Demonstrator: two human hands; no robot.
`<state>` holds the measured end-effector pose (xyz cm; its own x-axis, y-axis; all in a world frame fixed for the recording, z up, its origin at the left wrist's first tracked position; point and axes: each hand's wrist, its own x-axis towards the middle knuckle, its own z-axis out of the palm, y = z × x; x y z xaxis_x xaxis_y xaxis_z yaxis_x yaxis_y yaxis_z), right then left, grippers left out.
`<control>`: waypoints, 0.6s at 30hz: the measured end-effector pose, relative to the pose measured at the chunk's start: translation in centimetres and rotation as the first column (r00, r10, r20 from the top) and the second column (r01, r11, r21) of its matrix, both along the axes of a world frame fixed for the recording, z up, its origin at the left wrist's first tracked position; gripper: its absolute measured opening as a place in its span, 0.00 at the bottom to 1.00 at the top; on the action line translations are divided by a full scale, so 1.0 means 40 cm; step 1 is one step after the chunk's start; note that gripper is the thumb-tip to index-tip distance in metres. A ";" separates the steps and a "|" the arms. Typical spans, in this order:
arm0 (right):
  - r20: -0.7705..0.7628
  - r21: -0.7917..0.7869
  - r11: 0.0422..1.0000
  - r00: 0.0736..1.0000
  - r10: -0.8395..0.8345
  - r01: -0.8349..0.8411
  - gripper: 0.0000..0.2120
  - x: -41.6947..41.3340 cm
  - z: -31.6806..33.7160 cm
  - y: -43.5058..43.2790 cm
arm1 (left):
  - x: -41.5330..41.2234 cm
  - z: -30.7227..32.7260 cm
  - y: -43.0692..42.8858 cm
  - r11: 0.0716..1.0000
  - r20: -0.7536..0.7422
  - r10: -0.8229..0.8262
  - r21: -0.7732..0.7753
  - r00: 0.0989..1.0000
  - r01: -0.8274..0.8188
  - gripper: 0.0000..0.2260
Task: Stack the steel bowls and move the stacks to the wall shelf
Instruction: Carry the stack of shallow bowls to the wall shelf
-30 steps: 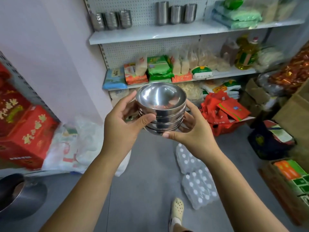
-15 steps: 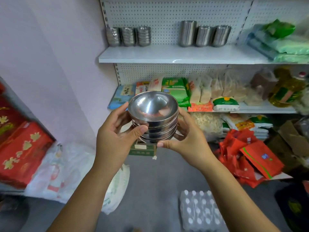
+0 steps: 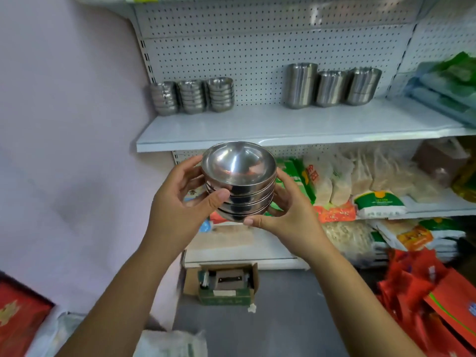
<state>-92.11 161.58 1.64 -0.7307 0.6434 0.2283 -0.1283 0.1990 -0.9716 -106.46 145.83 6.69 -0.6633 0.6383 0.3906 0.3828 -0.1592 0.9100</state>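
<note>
A stack of several steel bowls (image 3: 238,181) is held upright in front of me, just below the front edge of the white wall shelf (image 3: 270,127). My left hand (image 3: 180,204) grips the stack's left side with the thumb on its front. My right hand (image 3: 291,212) cups the right side and bottom. Three stacks of steel bowls (image 3: 192,97) stand at the shelf's back left against the pegboard.
Three stacks of taller steel cups (image 3: 332,86) stand right of middle on the shelf, green packets (image 3: 448,86) at its right end. Food bags (image 3: 360,186) fill the lower shelf. A cardboard box (image 3: 224,284) and red bags (image 3: 432,297) lie on the floor.
I have come closer to the shelf and the view has tilted up. The stack in both hands has risen toward the shelf's front edge. The grip is unchanged.
</note>
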 end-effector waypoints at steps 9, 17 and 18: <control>0.006 0.023 0.995 0.995 -0.096 0.096 0.53 -0.207 -0.001 0.295 | -0.251 -0.004 0.333 0.998 -0.014 -0.063 -0.020 0.998 0.062 0.29; 0.034 0.069 0.998 0.999 -0.002 0.000 0.51 -0.402 -0.002 0.638 | -0.418 -0.031 0.630 1.000 -0.003 -0.001 0.004 1.000 0.001 0.29; 0.039 0.078 0.997 0.999 0.018 -0.021 0.52 -0.434 0.001 0.686 | -0.443 -0.030 0.669 1.000 -0.007 0.019 0.008 1.000 -0.019 0.30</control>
